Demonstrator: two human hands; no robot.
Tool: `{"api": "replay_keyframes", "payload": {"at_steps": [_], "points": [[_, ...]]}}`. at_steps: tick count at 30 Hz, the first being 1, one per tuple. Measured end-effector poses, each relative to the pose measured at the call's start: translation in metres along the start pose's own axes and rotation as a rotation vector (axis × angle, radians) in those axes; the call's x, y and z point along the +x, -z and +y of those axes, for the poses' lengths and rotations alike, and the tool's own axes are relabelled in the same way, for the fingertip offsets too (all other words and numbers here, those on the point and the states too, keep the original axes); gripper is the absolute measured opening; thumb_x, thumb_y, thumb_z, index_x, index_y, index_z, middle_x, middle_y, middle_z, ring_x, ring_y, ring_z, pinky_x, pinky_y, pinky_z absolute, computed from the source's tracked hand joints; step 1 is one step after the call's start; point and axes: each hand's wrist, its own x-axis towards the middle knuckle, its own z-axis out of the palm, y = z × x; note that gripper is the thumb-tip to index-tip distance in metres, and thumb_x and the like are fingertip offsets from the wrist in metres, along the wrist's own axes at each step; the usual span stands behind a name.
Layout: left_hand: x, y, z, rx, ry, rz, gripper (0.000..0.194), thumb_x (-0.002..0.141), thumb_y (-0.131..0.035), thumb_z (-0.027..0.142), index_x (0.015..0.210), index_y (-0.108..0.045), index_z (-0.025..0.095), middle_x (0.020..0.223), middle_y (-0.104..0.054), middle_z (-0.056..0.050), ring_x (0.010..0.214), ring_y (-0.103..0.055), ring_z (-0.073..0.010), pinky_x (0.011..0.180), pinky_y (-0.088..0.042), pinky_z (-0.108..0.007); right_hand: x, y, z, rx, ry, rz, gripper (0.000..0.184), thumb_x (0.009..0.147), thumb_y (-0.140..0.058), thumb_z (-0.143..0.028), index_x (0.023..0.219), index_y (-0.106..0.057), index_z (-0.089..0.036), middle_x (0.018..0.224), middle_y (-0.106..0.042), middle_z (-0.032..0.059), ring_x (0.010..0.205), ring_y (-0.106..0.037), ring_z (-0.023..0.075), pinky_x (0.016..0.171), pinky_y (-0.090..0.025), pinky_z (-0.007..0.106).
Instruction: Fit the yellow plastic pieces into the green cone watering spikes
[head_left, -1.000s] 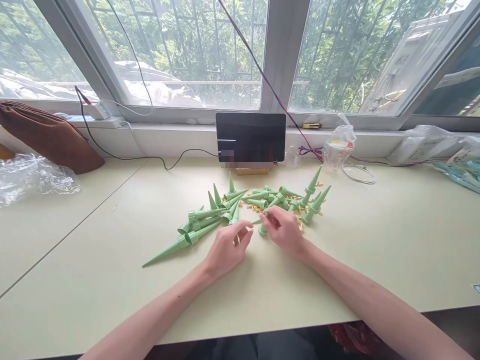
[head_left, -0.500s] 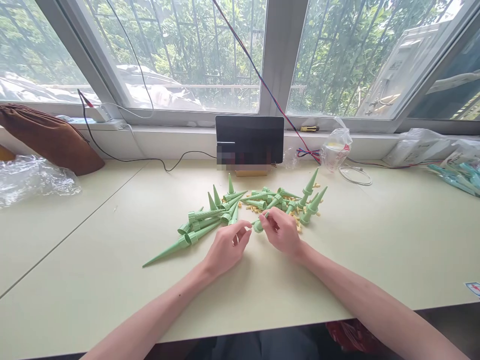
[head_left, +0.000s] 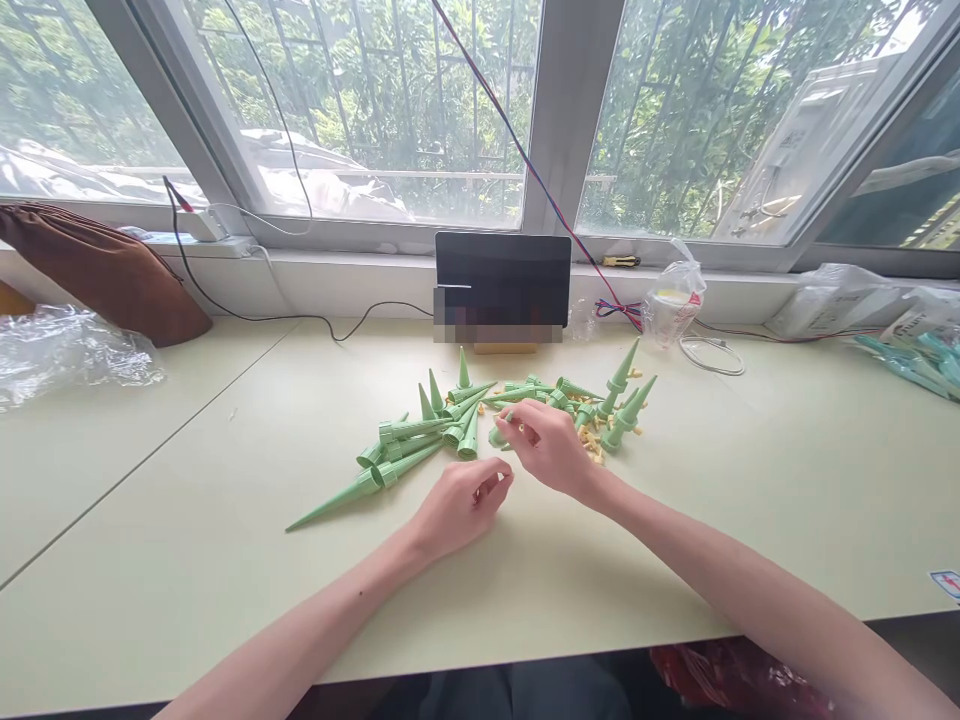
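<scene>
My right hand [head_left: 553,445] is closed, its fingertips pinching a green plastic spike [head_left: 496,437] with a collar at its lower end; the fingers hide part of it. Nearer to me, my left hand [head_left: 465,503] rests low over the table with thumb and fingertips pressed together; whatever may be between them is too small to make out. Left of the hands lies a heap of green hollow cones [head_left: 412,430], a few of them standing point up. Beyond and right of my right hand are more green spikes [head_left: 618,430] and small yellow valve pieces [head_left: 589,440].
A dark screen [head_left: 502,280] on a small stand is at the back of the table [head_left: 225,600]. A bagged cup [head_left: 673,305] and a coiled white cable [head_left: 712,356] lie back right. Clear plastic wrap [head_left: 75,350] and a brown bag [head_left: 112,275] sit at left.
My right hand has moved left and slightly away from me with the green spike. The left hand has drawn a little down and right, apart from the spike, its fingertips closing together.
</scene>
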Motion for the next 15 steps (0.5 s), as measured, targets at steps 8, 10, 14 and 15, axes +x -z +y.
{"api": "replay_keyframes", "payload": {"at_steps": [8,10,14,15], "points": [[-0.002,-0.001,0.003,0.035,-0.019,-0.042,0.017,0.092,-0.044,0.015,0.08,-0.055,0.019,0.059,-0.041,0.006,0.052,-0.032,-0.0086,0.053,-0.029,-0.021,0.032,0.024,-0.012,-0.15,-0.118,-0.078,0.019,0.095,-0.051,-0.022,0.077,-0.055,-0.018,0.066,-0.055,-0.0015,0.054,-0.039,0.0109,0.057,-0.032,0.023],[-0.002,-0.001,0.004,0.035,-0.021,-0.057,0.017,0.093,-0.044,0.015,0.08,-0.055,0.018,0.059,-0.04,0.006,0.053,-0.032,-0.0085,0.053,-0.029,-0.02,0.039,0.034,-0.013,-0.225,-0.141,-0.045,0.016,0.094,-0.051,-0.021,0.079,-0.055,-0.018,0.065,-0.054,-0.0015,0.055,-0.041,0.0116,0.058,-0.032,0.023],[-0.003,-0.001,0.006,0.056,-0.036,-0.06,0.018,0.093,-0.044,0.014,0.079,-0.055,0.018,0.059,-0.039,0.006,0.052,-0.031,-0.0083,0.053,-0.029,-0.02,0.051,0.05,-0.009,-0.458,-0.236,-0.003,0.019,0.095,-0.047,-0.019,0.079,-0.056,-0.018,0.07,-0.056,0.0021,0.06,-0.047,0.014,0.061,-0.032,0.025],[-0.003,-0.002,0.006,0.061,-0.04,-0.056,0.018,0.093,-0.044,0.014,0.079,-0.055,0.019,0.059,-0.039,0.006,0.052,-0.031,-0.0083,0.053,-0.029,-0.02,0.054,0.052,-0.007,-0.523,-0.272,-0.005,0.019,0.096,-0.046,-0.019,0.079,-0.056,-0.018,0.071,-0.055,0.0029,0.06,-0.048,0.0146,0.061,-0.032,0.026]]}}
